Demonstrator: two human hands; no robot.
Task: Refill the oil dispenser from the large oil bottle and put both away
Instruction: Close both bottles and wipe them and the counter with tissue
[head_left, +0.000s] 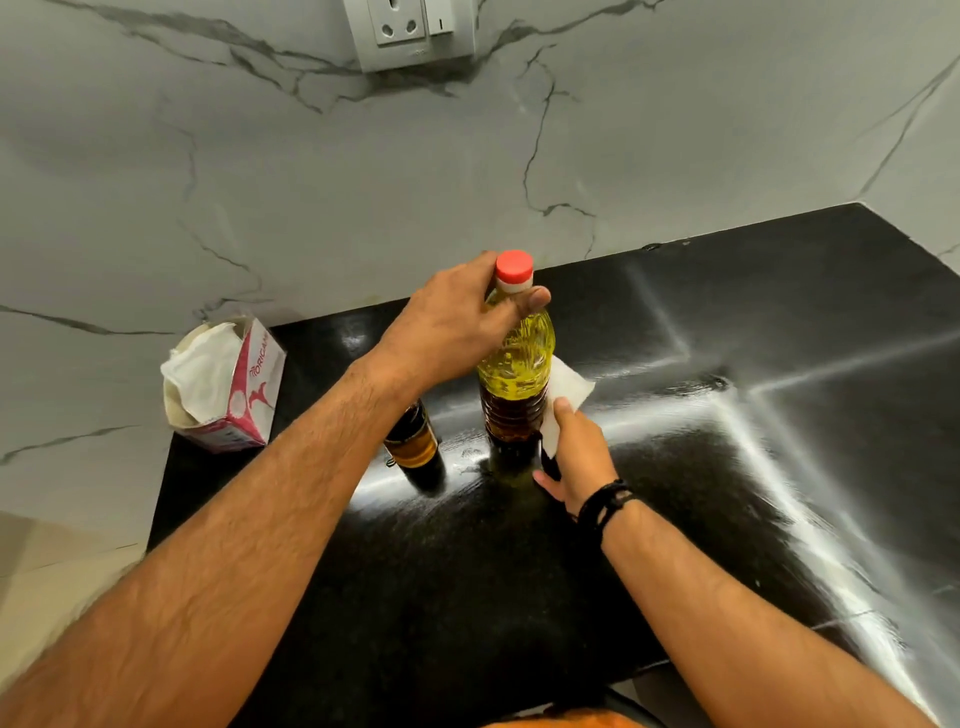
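Note:
The large oil bottle (515, 364) stands upright on the black counter (675, 467), full of yellow oil, with a red cap (514, 266) on it. My left hand (457, 325) grips its neck just below the cap. My right hand (574, 457) holds a white tissue (563, 395) against the bottle's lower right side. The oil dispenser (413, 441), a smaller dark bottle with amber oil, stands to the left of the large bottle; my left forearm hides its top.
A pink and white tissue box (228, 384) sits at the counter's back left corner, tissues sticking out. A marble wall rises behind, with a wall socket (410, 31) high up. The counter's left edge drops to a pale floor.

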